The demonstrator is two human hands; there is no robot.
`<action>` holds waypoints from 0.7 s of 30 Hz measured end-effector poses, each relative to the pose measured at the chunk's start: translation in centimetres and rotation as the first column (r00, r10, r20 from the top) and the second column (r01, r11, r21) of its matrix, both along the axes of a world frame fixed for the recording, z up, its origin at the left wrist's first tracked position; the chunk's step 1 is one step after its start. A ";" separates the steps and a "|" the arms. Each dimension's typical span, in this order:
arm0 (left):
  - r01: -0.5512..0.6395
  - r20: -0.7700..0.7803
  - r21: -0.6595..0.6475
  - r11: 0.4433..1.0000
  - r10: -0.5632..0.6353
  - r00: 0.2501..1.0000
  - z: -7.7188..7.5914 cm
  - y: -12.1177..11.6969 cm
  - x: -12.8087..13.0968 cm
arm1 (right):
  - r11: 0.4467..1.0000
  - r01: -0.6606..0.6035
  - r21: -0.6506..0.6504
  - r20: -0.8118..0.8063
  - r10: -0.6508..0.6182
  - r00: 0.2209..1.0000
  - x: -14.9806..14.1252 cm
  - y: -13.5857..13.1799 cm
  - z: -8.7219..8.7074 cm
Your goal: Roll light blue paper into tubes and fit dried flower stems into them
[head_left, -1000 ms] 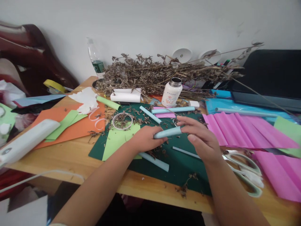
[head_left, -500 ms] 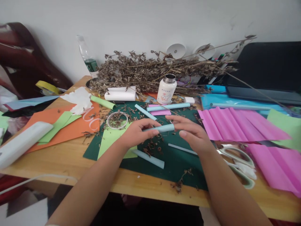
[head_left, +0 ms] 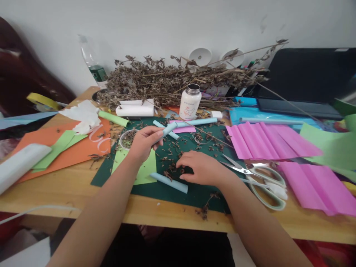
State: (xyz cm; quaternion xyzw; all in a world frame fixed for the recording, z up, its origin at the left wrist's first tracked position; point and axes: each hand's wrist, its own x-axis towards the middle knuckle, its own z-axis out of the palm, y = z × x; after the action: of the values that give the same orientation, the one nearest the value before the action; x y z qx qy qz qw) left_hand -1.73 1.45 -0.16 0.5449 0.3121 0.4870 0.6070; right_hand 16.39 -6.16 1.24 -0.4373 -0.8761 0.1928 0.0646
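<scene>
My left hand (head_left: 146, 142) is closed around a light-blue paper tube (head_left: 169, 129), whose far end points up and to the right. My right hand (head_left: 197, 168) hovers low over the green mat (head_left: 194, 198), its fingers bent but apart above dried leaf bits (head_left: 168, 175). Just in front of it lies another light-blue tube (head_left: 171, 183), partly on a light-green paper sheet (head_left: 147, 167). Farther back, two more blue tubes lie crossed near a pink slip of paper (head_left: 183, 127). Beside my left hand is a white ring (head_left: 124, 140), partly hidden.
Open scissors (head_left: 246, 171) lie right of my right forearm, near pink crepe paper (head_left: 267, 141). An uncapped white bottle (head_left: 190, 102) stands behind the mat, before a heap of dried stalks (head_left: 155, 79). Orange paper (head_left: 66, 152) lies left; a dark laptop (head_left: 311, 78) stands right.
My left hand has lifted the blue tube up and to the left, tilting it. My right hand has moved away from the tube's end, down and left toward the leaf bits.
</scene>
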 end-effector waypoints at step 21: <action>0.024 -0.140 -0.011 1.000 -0.026 0.990 0.3 -0.5 0.2 | 0.995 0.085 0.051 -0.248 -0.070 0.966 0.7 0.3 -0.1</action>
State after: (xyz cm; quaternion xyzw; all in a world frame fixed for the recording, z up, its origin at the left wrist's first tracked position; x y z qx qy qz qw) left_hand -1.50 0.99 0.10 0.5788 0.3496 0.4382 0.5923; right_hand 17.10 -5.89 1.14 -0.4419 -0.8490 0.2156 0.1936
